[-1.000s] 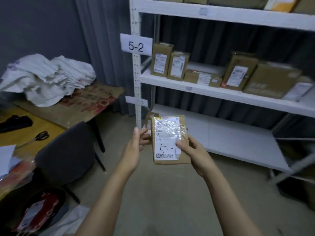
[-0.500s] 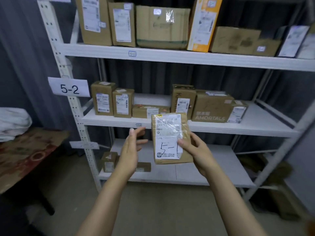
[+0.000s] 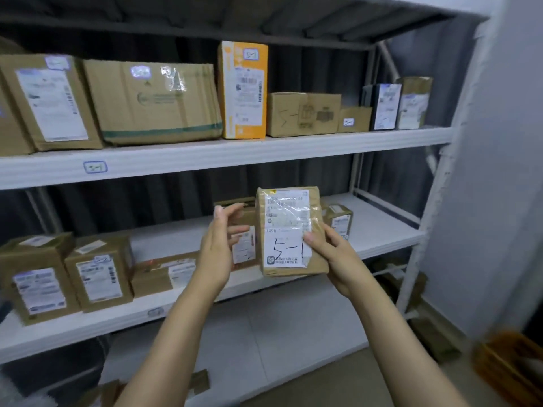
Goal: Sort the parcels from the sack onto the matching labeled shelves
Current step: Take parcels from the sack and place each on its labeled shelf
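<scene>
one parcel marked 5-1, held upright in front of the middle shelf, pinched at its right edge by the right hand; left hand just beside it, fingers relaxed, holding nothing. best to steady with both, raise to the upper shelf — tag 5-1 — and set atop the low cartons, label outward.

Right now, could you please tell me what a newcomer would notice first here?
The brown parcel marked 5-1, held up at centre by the right hand, with the left hand open beside it. Behind, the upper shelf tagged 5-1 carries a tall orange box among brown cartons.
</scene>
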